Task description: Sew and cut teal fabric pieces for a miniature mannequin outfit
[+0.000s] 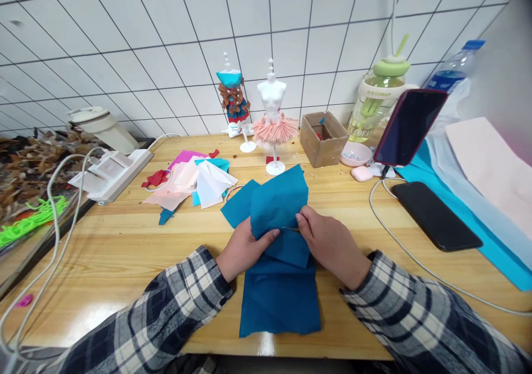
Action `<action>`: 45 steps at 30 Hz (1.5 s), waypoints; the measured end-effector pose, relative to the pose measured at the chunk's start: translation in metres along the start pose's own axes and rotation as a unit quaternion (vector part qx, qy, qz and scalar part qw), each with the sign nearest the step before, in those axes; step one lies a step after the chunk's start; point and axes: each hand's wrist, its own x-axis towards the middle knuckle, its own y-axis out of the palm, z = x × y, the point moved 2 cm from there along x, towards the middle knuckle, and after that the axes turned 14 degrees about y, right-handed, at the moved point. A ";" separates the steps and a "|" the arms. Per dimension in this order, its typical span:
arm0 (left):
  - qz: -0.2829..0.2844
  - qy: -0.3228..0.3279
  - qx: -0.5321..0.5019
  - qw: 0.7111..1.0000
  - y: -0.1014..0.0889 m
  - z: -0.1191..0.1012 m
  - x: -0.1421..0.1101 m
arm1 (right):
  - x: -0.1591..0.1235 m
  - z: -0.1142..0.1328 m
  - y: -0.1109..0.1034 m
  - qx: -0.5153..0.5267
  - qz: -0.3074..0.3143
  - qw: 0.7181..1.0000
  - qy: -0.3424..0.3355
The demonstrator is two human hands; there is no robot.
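My left hand (248,250) is closed on a folded teal crepe paper sheet (279,199), its thumb lying on the front. In my right hand (330,242) are what look like small scissors (290,229); only thin blades show at the paper's middle, and the handles are hidden by my fingers. The right thumb and fingers also press near the sheet's right edge. Beneath both hands, a larger teal piece (280,302) lies flat toward the table's front edge. Another teal flap (240,203) sticks out behind my left hand.
Two small dress forms, one with a pink ruffled skirt (274,129) and one in a brown-and-teal outfit (233,100), stand behind. Left are paper scraps (183,180) and a power strip (112,177). Right are a cardboard box (322,147), a propped phone (409,127), another phone (440,216) and a cable.
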 end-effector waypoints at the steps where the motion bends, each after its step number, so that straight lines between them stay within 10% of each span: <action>1: 0.000 0.000 0.000 1.000 0.000 0.000 0.000 | 0.000 0.000 0.000 -0.001 0.000 1.000 0.000; 45: -0.006 0.001 0.000 1.000 -0.002 0.000 0.000 | 0.000 0.000 -0.002 -0.009 0.001 1.000 0.008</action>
